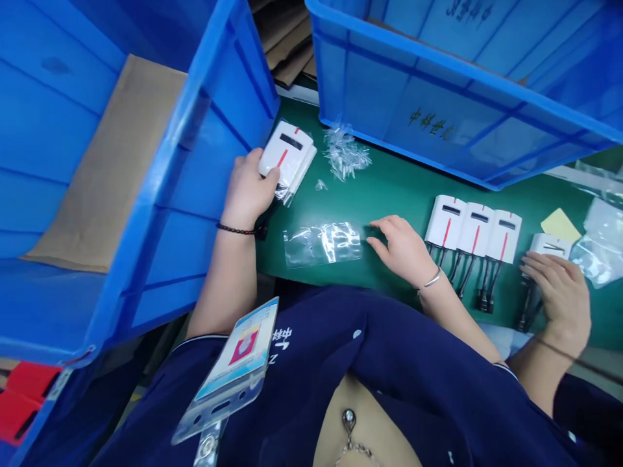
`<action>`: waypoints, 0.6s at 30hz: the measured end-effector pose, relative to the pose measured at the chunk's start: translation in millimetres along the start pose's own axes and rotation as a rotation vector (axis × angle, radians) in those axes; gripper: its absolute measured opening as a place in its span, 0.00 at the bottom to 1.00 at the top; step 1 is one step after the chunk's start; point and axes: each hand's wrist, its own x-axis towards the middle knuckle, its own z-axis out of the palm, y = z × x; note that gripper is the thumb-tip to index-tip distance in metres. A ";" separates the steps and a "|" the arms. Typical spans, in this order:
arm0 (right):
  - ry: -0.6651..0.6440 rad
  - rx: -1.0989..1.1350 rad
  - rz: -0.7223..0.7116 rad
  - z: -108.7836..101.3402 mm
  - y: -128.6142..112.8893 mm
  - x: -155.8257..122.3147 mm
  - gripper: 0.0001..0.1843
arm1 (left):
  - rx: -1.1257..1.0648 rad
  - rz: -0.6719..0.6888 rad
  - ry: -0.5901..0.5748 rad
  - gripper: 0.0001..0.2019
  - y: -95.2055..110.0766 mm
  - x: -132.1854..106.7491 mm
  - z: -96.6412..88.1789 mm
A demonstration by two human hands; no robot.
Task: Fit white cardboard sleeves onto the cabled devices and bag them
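My left hand has its thumb on top and its fingers along the side of a white device with a small dark display window and a red stripe. That device lies on a stack of like ones beside the blue bin; clear plastic shows around its lower end. My right hand is over the green table, fingers apart and holding nothing. Just left of its fingertips lies a flat clear plastic bag. To its right, white devices lie in a row with black cables toward me.
A large blue bin with cardboard inside stands at left, and another blue bin at the back. Small clear plastic pieces lie in a pile. At right, another person's hand covers a white device near a yellow note.
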 end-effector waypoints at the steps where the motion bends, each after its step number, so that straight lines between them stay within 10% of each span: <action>1: 0.005 -0.025 0.061 -6.4 4.6 -5.2 0.14 | 0.052 -0.035 0.076 0.26 10.1 -7.6 -2.4; 5: 0.033 -0.283 0.491 -34.6 28.7 -33.0 0.16 | 0.206 -0.008 0.196 0.30 53.8 -38.4 -8.8; 9: -0.115 -0.404 0.752 -45.4 41.8 -57.7 0.26 | 0.266 0.236 -0.092 0.19 77.5 -56.3 10.6; 12: -0.069 -0.262 0.648 -36.6 34.1 -61.8 0.23 | 0.368 0.290 -0.363 0.21 83.0 -62.1 39.9; 18: 0.040 0.183 0.237 -2.2 9.0 -34.9 0.15 | 0.267 0.139 -0.550 0.12 82.9 -60.4 65.0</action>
